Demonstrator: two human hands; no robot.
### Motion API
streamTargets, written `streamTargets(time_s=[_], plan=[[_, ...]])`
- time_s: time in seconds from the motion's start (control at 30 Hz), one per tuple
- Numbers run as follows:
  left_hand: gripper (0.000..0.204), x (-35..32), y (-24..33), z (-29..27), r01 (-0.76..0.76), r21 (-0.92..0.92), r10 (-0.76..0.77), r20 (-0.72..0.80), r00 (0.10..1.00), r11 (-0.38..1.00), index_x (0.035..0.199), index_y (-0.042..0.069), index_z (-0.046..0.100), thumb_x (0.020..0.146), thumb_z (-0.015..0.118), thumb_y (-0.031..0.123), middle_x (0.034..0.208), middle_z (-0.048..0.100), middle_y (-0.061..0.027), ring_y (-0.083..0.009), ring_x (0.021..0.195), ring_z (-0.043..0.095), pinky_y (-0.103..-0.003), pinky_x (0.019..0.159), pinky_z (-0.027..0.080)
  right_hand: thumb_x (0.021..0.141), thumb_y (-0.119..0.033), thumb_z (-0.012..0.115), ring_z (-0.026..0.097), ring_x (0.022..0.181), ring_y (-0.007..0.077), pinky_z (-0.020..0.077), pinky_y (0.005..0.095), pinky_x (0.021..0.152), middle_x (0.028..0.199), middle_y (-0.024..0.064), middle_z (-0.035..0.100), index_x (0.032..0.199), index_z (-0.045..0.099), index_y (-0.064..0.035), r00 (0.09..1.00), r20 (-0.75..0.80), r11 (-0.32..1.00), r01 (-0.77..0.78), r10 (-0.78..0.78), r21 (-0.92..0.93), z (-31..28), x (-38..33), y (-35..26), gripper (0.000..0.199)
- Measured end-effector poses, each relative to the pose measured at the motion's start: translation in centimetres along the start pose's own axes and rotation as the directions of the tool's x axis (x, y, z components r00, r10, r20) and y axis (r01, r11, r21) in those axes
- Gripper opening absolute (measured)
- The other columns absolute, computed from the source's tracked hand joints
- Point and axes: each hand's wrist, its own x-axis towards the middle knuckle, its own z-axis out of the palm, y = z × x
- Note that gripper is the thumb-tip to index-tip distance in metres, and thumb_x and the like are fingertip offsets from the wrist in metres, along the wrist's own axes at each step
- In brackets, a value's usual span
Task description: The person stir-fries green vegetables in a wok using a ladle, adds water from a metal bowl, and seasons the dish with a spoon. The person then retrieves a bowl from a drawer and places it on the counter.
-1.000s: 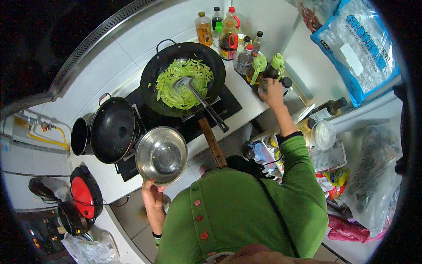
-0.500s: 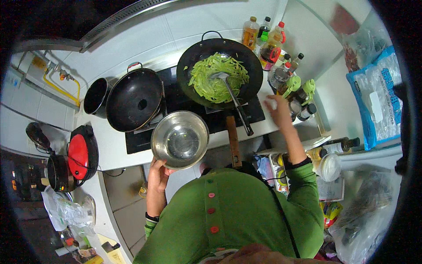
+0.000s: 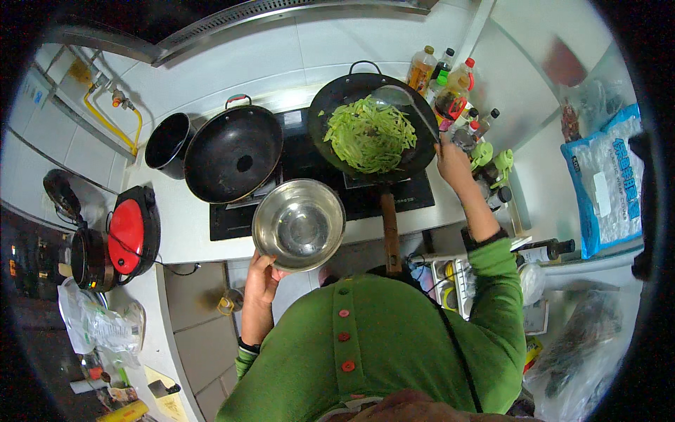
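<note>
The left hand (image 3: 261,280) pinches the near rim of 1 steel bowl (image 3: 299,225) beside the cooktop (image 3: 411,195), and the right hand (image 3: 453,163) has its fingers wrapped around the spatula (image 3: 395,96) handle, above the black wok (image 3: 424,144) of green shreds (image 3: 370,137).

**Wok (image 3: 336,93) hemmed in on both sides**

Right of the wok, bottles (image 3: 453,91) crowd the desk (image 3: 451,202), and the right hand (image 3: 455,165) gripping the spatula (image 3: 425,117) blocks its rim. Left of the wok, a dark pan (image 3: 232,151) leaves a narrow gap. The steel bowl (image 3: 299,225) obstructs its front left. In front, room lies open between the wooden handle (image 3: 391,228) and right forearm (image 3: 479,214).
</note>
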Motion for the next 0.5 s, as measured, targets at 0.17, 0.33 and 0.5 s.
streamTargets(time_s=[0.17, 0.33, 0.5], plan=[[0.05, -0.2, -0.2, -0.5, -0.008, 0.034, 0.01, -0.055, 0.998, 0.999, 0.124, 0.0, 0.044, 0.076, 0.056, 0.011, 0.108, 0.06, -0.0148, -0.0251, 0.087, 0.064, -0.037, 0.069, 0.058, 0.091, -0.019, 0.046, 0.062, 0.07, 0.0416, 0.0503, 0.0506, 0.063, 0.076, 0.0217, 0.063, 0.103, 0.053, 0.0008, 1.0, -0.005, 0.999, -0.024, 0.024, 0.035, 4.2, 2.8, -3.7, 0.024], [0.05, 0.0, -0.1, -0.7, -0.003, 0.023, 0.004, -0.015, 1.0, 1.0, 0.123, -0.002, 0.045, 0.076, 0.056, 0.013, 0.109, 0.06, -0.016, -0.0258, 0.087, 0.065, -0.037, 0.069, 0.059, 0.089, -0.021, 0.051, 0.063, 0.074, 0.0369, 0.0509, 0.0465, 0.063, 0.083, 0.0177, 0.063, 0.116, 0.057, -0.0112, 0.972, 0.162, 0.985, 0.173, -0.167, -0.026, -1.4, -3.2, -4.5, 0.029], [0.049, 0.4, 0.0, -0.1, 0.001, 0.027, 0.0, -0.02, 1.0, 1.0, 0.122, -0.002, 0.045, 0.076, 0.056, 0.013, 0.109, 0.059, -0.0173, -0.026, 0.088, 0.065, -0.037, 0.069, 0.059, 0.084, -0.019, 0.059, 0.062, 0.076, 0.0362, 0.05, 0.0448, 0.067, 0.085, 0.0155, 0.062, 0.12, 0.059, -0.0147, 0.962, 0.171, 0.969, 0.231, -0.214, -0.086, -13.5, -6.5, -3.2, 0.036]])
